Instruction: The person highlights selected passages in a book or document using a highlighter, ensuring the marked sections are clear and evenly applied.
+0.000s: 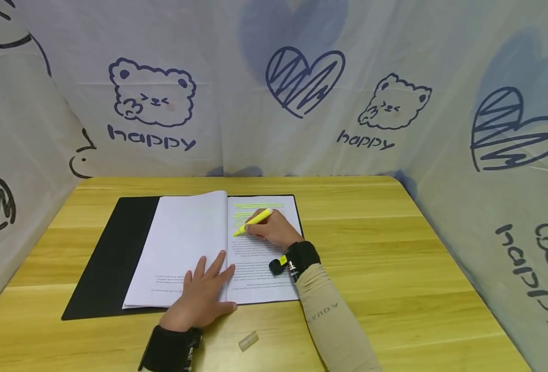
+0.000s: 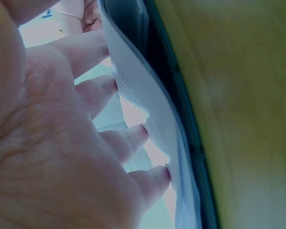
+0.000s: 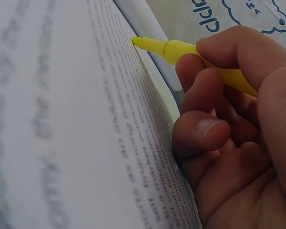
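Note:
In the head view my right hand (image 1: 274,230) pinches a yellow highlighter (image 1: 258,217), its tip at the left side of the printed right page (image 1: 264,281). Several lines near the top of that page carry yellow marking. The right wrist view shows the highlighter (image 3: 181,51) uncapped, with thumb and fingers curled round its barrel and its tip beside the text lines. My left hand (image 1: 201,297) rests with spread fingers on the lower part of the open document near the centre fold. In the left wrist view its fingertips touch the paper (image 2: 148,86).
The pages sit in a black folder (image 1: 111,258) on a wooden table (image 1: 371,258). A small translucent cap (image 1: 248,341) lies near the table's front, right of my left wrist. White cloth (image 1: 236,129) with blue drawings hangs behind and at the sides.

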A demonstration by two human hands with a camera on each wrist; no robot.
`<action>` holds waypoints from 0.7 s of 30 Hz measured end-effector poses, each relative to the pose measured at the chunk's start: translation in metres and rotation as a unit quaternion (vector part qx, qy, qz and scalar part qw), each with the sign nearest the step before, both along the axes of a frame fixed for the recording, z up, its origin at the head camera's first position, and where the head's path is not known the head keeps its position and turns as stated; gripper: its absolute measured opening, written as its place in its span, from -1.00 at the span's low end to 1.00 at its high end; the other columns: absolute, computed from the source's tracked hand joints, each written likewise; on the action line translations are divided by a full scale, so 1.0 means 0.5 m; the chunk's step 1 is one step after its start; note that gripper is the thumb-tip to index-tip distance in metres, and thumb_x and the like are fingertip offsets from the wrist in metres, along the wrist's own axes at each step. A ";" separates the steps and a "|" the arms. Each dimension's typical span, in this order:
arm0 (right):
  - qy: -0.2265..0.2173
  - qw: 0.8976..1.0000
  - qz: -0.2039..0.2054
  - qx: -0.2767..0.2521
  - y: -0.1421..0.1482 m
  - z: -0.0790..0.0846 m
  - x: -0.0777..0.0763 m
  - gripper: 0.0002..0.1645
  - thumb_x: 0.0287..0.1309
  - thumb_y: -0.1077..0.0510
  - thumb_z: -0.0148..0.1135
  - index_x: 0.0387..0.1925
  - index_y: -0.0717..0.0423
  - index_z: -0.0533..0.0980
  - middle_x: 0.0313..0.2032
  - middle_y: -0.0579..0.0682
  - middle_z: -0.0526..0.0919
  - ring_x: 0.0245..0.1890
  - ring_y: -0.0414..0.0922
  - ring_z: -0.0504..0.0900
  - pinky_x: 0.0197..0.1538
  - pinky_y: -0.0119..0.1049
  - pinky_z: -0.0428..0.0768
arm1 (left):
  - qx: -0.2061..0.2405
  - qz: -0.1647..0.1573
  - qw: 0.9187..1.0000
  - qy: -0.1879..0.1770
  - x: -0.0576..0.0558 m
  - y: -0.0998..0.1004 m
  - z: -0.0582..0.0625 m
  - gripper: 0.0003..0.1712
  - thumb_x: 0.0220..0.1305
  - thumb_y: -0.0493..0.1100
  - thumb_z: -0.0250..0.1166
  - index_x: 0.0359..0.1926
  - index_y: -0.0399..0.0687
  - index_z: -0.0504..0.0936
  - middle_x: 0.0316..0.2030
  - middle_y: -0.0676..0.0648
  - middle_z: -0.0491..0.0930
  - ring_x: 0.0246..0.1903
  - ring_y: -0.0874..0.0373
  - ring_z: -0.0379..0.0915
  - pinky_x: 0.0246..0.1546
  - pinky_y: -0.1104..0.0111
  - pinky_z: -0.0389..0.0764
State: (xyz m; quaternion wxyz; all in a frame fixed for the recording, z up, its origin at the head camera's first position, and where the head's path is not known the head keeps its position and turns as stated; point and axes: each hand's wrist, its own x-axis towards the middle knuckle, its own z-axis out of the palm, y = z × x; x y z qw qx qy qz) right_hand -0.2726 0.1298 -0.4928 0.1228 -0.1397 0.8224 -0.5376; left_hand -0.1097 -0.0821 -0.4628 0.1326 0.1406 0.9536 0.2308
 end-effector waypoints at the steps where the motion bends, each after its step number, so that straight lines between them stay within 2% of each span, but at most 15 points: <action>1: 0.001 1.000 -0.001 0.002 0.001 0.000 0.000 -0.80 0.23 -0.04 0.48 -0.19 -0.08 0.71 -0.48 -0.02 0.61 -0.50 -0.12 0.53 -0.40 -0.34 0.47 | -0.001 0.000 1.000 0.000 0.000 0.000 -0.001 -0.06 0.18 0.02 0.54 0.52 -0.08 0.37 0.64 -0.21 -0.06 0.56 -0.47 -0.35 0.40 -0.46 -0.21; 21: 0.009 1.000 -0.016 0.016 0.015 0.004 -0.002 -0.84 0.21 0.01 0.47 -0.22 -0.07 0.69 -0.38 -0.02 0.67 -0.42 -0.12 0.55 -0.33 -0.30 0.48 | 0.001 0.000 1.000 0.001 0.001 0.000 0.000 -0.06 0.19 0.02 0.54 0.52 -0.09 0.37 0.63 -0.22 -0.06 0.56 -0.48 -0.35 0.39 -0.47 -0.21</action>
